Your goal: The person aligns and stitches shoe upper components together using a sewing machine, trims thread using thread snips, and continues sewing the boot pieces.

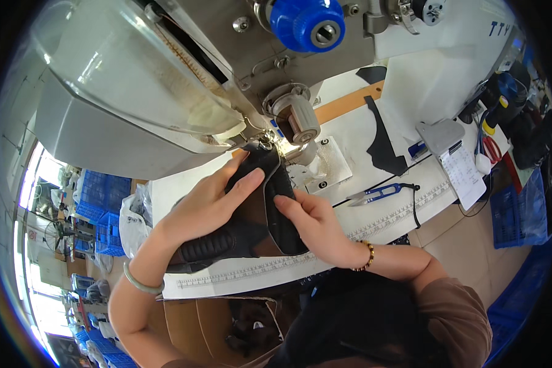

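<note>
A sewing machine [104,132] overhangs the white worktable [357,141], crowding the work. The black-and-brown workpiece [251,214] has its top end at the needle area. The left hand [205,199] grips it, thumb on top; the right hand [319,224] pinches its edge. Rightward lie a black cut panel [383,147] and blue-handled thread snips [394,186].

Black and brown sewn leather-like piece [251,216], bright blue round plastic knob [300,23]
The piece has a black ribbed pattern; the flat curved cut-out [383,141] is plain black, the straight wooden strip [348,105] orange-tan. The white tabletop [359,144] bears dark ruler ticks. Slim metal snips [381,192] have blue handles. The beaded bracelet [369,256] mixes gold and dark beads, the smooth round bangle [138,283] is pale green.
</note>
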### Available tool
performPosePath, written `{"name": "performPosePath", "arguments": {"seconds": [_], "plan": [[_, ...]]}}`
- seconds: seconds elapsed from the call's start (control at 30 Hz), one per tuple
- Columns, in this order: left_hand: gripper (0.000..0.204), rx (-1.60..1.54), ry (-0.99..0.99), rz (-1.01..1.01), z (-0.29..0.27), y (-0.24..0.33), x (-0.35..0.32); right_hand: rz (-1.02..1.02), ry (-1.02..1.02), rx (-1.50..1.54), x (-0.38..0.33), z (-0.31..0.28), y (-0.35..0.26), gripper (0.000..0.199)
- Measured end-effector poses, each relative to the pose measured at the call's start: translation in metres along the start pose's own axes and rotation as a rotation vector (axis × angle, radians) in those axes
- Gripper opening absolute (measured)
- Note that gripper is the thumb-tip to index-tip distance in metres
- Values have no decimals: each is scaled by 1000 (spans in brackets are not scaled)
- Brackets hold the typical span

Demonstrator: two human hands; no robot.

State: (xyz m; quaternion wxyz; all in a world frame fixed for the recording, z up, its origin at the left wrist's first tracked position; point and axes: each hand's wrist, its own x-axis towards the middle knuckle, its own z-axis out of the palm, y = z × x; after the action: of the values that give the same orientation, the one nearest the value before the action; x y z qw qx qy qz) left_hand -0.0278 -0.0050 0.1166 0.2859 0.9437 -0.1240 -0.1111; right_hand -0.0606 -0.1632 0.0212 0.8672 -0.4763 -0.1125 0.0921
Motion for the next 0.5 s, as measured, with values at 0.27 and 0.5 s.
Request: {"name": "performPosePath", "arguments": {"seconds": [0.27, 0.5], "plan": [[68, -18, 35, 85, 12, -8, 21, -347, -48, -350, 34, -27, 14, 22], [59, -118, 42, 186, 12, -20, 27, -271, -91, -252, 32, -29, 8, 24]]}}
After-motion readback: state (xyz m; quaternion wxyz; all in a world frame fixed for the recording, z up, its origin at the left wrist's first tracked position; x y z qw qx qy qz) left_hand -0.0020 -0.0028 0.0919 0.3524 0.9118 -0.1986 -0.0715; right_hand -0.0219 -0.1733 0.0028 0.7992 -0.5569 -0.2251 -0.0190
